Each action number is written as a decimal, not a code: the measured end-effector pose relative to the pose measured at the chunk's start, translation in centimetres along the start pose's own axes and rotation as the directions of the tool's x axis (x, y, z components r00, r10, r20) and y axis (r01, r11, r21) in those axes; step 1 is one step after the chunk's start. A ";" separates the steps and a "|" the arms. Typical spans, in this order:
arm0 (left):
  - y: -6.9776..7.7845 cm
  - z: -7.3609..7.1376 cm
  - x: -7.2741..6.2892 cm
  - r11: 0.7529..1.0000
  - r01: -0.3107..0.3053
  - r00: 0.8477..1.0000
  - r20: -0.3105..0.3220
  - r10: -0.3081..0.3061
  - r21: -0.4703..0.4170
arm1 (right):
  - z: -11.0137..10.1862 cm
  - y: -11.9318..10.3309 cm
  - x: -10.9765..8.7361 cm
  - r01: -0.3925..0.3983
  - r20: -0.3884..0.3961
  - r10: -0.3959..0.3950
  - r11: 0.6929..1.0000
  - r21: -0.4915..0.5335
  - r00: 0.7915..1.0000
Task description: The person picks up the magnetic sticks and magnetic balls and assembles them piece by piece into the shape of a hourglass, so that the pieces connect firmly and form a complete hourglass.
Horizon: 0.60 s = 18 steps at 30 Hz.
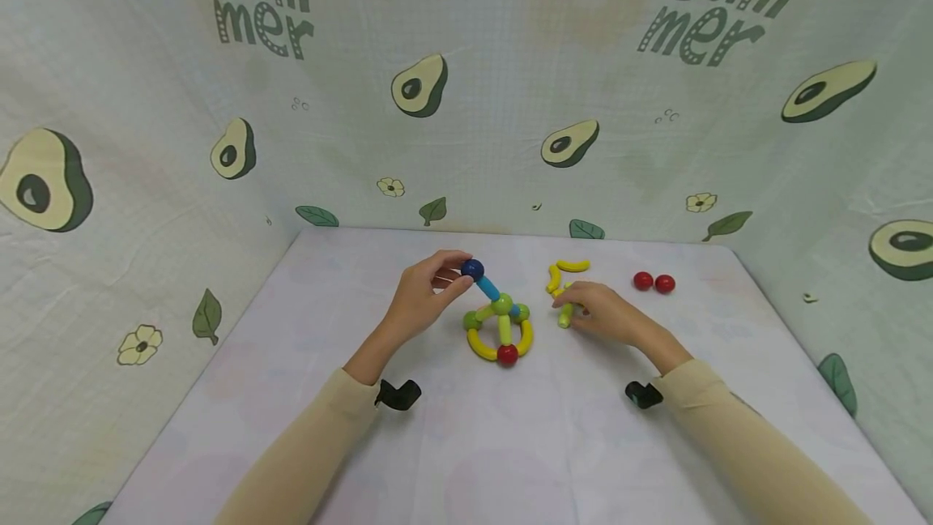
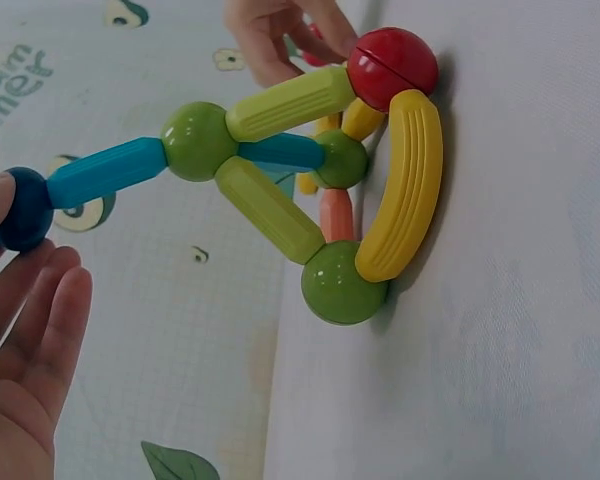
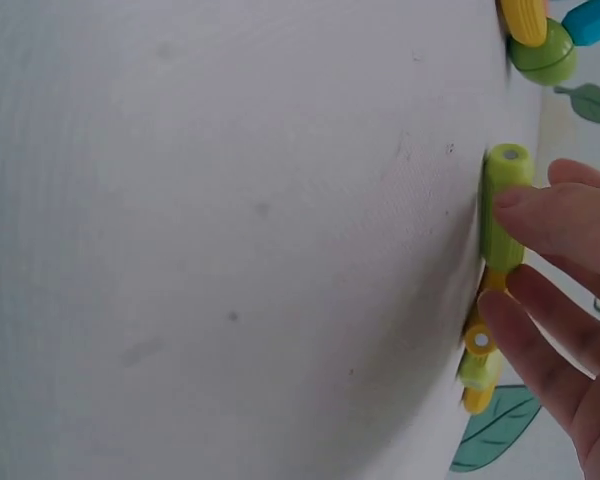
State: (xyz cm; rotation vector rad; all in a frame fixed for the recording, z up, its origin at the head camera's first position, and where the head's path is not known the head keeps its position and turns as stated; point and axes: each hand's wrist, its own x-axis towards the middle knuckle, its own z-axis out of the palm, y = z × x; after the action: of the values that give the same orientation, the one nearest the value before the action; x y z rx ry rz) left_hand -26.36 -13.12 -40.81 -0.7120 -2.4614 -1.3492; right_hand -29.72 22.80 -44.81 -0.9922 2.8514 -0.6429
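My left hand pinches a dark blue ball between thumb and fingertips. From that ball a blue rod slants down to a green ball atop a small frame. Light-green rods, curved yellow bars, further green balls and a red ball form the frame, which stands on the table. To its right, my right hand holds a loose light-green rod low at the table. The thumb lies against the rod's side; the other fingertips are partly hidden.
Loose curved yellow bars lie just beyond the right hand. Two red balls sit side by side farther right. A printed cloth surrounds the white table at the back and sides. Each wrist carries a black camera.
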 end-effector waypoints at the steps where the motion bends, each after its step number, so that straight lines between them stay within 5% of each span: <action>1: 0.0 0.0 0.0 1.000 -0.001 1.000 -0.001 0.001 -0.002 | 0.1 0.0 0.0 -0.001 0.003 0.001 1.000 -0.005 1.000; 18: -0.5 0.1 -0.1 1.000 0.004 1.000 -0.011 -0.004 -0.013 | 0.3 -0.1 0.0 0.040 0.033 -0.040 0.999 -0.020 0.999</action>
State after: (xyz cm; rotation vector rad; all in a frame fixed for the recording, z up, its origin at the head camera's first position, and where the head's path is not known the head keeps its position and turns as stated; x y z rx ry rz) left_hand -26.48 -13.27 -41.28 -0.7011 -2.4490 -1.3675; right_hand -29.62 22.61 -45.03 -1.0550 2.8221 -0.5963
